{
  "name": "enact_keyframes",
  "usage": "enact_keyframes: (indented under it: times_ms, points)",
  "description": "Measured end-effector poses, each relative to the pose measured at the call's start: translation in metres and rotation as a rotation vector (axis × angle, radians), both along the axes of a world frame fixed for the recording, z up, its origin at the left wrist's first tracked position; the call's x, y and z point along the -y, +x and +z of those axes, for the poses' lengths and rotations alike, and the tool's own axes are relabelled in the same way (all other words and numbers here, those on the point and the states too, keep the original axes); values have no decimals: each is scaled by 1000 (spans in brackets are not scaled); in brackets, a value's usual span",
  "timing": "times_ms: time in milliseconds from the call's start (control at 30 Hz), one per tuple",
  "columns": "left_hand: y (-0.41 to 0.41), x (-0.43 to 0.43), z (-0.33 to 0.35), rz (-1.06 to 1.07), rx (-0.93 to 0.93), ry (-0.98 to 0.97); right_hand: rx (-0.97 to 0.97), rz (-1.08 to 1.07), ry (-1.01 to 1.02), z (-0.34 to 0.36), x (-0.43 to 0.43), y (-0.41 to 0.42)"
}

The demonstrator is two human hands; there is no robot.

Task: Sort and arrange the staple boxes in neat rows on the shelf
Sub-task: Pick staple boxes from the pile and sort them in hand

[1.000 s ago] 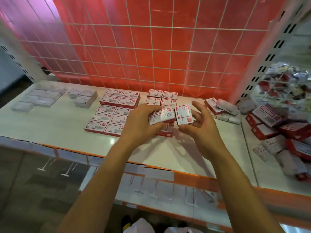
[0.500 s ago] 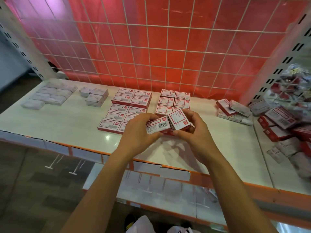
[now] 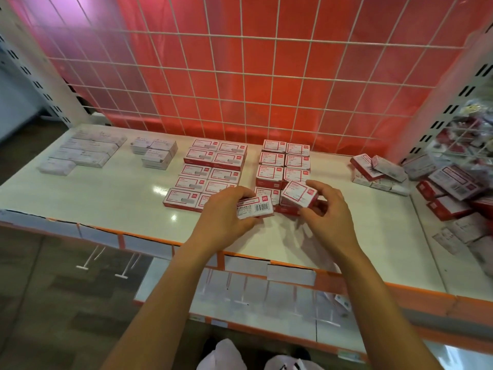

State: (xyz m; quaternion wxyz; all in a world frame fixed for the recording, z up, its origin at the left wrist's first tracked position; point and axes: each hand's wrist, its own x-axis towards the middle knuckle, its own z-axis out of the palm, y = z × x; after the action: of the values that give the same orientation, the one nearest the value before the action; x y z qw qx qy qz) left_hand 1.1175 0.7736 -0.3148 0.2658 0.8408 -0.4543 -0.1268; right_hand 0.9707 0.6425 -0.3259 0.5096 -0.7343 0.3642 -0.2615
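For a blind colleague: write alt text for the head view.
The left hand holds a barcode-up box and the right hand a tilted box at a white shelf. Behind them sit neat rows; a loose pile lies right.

On my feed I see the left forearm [image 3: 170, 289] and right forearm [image 3: 381, 303], bare from the lower edge up to the wrists. The left hand [image 3: 222, 214] and right hand [image 3: 329, 217] are bare too.
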Motion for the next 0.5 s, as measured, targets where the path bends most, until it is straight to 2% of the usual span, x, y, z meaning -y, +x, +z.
enact_keyframes:
  times_ms: [267, 500]
  points:
    - [6, 6, -6, -14, 16, 2, 19, 15, 62, -7, 8, 3]
    - [9, 12, -7, -2, 17, 0, -27, -6, -5, -15, 12, 3]
